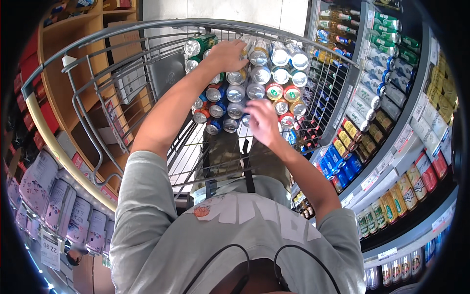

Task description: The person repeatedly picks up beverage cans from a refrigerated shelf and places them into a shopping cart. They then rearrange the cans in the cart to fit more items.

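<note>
Rows of drink cans point(236, 92) lie on their sides in a wire shopping cart point(166, 147), ends toward me. At the far side of the stack, my left hand point(226, 56) curls over a can in the top row, beside green cans point(193, 47). The palm covers most of that can; a bit of yellow shows between thumb and fingers. My right hand point(264, 122) is nearer me, in front of the lower rows and a little smeared. Its fingers look loosely apart with nothing in them, close to a silver can point(246, 119).
Shelves of cans point(352, 132) and bottles point(338, 22) run along the right. At the left stands a wooden rack point(73, 49) holding cardboard boxes point(122, 44), with wrapped multipacks point(58, 201) lower down. The cart's grey rim point(220, 22) curves around the far side.
</note>
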Motion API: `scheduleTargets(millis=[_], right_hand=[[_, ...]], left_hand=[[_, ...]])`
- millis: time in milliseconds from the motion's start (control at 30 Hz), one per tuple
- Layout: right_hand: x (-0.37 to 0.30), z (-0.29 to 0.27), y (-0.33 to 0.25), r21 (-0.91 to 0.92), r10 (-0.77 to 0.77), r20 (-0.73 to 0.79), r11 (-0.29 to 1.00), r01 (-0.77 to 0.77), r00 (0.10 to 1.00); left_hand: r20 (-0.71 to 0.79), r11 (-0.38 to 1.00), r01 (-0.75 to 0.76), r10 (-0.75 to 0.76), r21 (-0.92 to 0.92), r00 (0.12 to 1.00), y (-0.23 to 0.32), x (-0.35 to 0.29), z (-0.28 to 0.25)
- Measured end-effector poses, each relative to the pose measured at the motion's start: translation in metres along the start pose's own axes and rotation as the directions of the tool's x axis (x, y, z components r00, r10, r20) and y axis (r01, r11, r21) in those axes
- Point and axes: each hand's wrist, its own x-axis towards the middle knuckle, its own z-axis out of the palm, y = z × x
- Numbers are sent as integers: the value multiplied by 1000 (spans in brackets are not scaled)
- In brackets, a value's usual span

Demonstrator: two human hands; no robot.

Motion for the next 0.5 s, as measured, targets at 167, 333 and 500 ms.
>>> scheduleTargets(millis=[167, 333, 500], right_hand=[[130, -24, 0, -207, -47, -23, 977, 41, 999], [193, 0, 44, -540, 135, 384, 835, 103, 913], [203, 8, 42, -556, 244, 455, 829, 59, 856]], left_hand=[[118, 961, -55, 90, -273, 989, -43, 13, -3], [431, 989, -121, 147, -87, 891, -42, 31, -8], [79, 952, -154, 138, 265, 987, -40, -3, 5]])
